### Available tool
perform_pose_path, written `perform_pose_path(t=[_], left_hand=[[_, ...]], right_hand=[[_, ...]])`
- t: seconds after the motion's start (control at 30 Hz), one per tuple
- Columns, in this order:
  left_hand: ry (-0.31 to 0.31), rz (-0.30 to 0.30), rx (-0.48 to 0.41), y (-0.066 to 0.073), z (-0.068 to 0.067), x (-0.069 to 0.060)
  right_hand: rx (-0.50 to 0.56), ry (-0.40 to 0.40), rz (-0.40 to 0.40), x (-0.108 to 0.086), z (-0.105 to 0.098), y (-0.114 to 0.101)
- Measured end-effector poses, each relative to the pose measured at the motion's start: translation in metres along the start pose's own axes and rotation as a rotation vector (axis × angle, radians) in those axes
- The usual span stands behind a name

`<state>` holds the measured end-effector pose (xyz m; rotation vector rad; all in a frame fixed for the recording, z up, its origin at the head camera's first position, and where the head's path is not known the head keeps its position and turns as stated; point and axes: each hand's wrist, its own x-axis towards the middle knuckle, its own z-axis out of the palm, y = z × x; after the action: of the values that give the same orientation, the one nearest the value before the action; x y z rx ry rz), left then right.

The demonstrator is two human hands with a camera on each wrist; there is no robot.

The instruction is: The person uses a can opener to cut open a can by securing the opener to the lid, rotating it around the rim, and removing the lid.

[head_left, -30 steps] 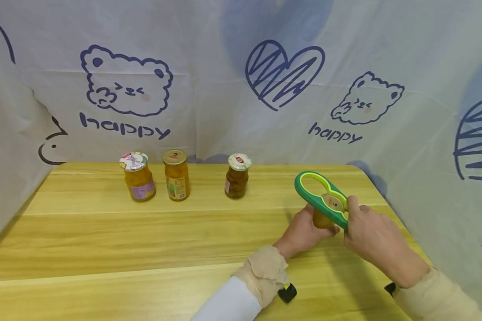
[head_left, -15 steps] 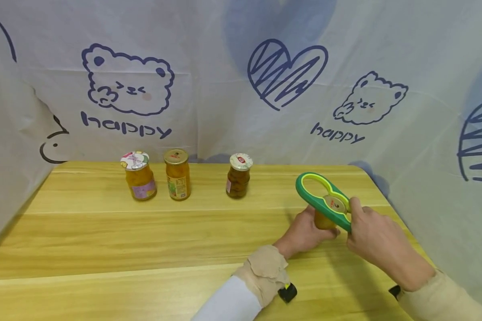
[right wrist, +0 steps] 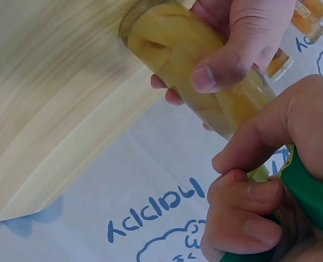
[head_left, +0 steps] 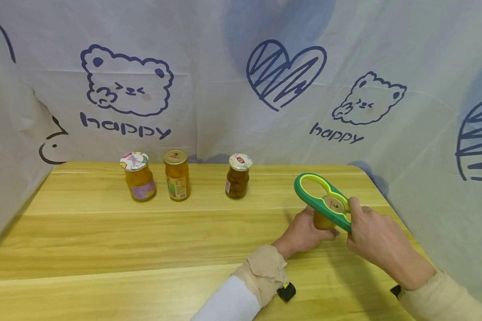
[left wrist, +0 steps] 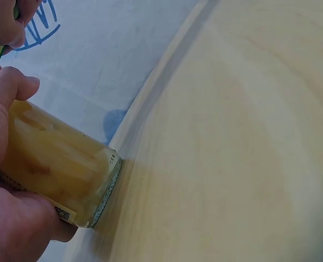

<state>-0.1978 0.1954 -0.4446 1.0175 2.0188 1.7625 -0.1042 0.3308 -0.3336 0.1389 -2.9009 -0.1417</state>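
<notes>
My left hand [head_left: 305, 232] grips a glass jar of pale yellow fruit pieces [left wrist: 58, 161], its fingers and thumb wrapped round the glass. In the right wrist view the same jar [right wrist: 178, 60] tilts, its base toward the table. A green jar opener [head_left: 319, 203] with a lime inner edge sits around the jar's gold lid [head_left: 334, 204]. My right hand [head_left: 381, 243] holds the near end of the opener, fingers curled round its handle [right wrist: 311, 188]. The larger far loop of the opener surrounds nothing.
Toward the back of the wooden table [head_left: 144, 249] stand a jar with a patterned lid and purple label [head_left: 140, 180], a gold-lidded jar [head_left: 177, 178] and a dark jar with a white lid [head_left: 238, 178]. A printed cloth [head_left: 221, 111] hangs behind and at the sides.
Over the last second my right hand and the opener's handle end have shifted very slightly right and down. My left hand keeps its grip on the jar, and the other jars stay put.
</notes>
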Motion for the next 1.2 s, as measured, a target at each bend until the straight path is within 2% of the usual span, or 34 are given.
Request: perform_pose_path(t=[0.37, 0.77, 1.2], left_hand=[[-0.015, -0.016, -0.005, -0.001, -0.001, -0.001], [-0.049, -0.013, -0.01, 0.0, -0.004, -0.001], [-0.057, 0.026, -0.031, -0.002, -0.006, 0.001]], right_hand=[[-0.016, 0.037, -0.036, 0.0, 0.003, 0.005], [-0.009, -0.001, -0.03, 0.001, 0.005, 0.009], [-0.018, 0.007, -0.12, 0.006, 0.006, 0.02]])
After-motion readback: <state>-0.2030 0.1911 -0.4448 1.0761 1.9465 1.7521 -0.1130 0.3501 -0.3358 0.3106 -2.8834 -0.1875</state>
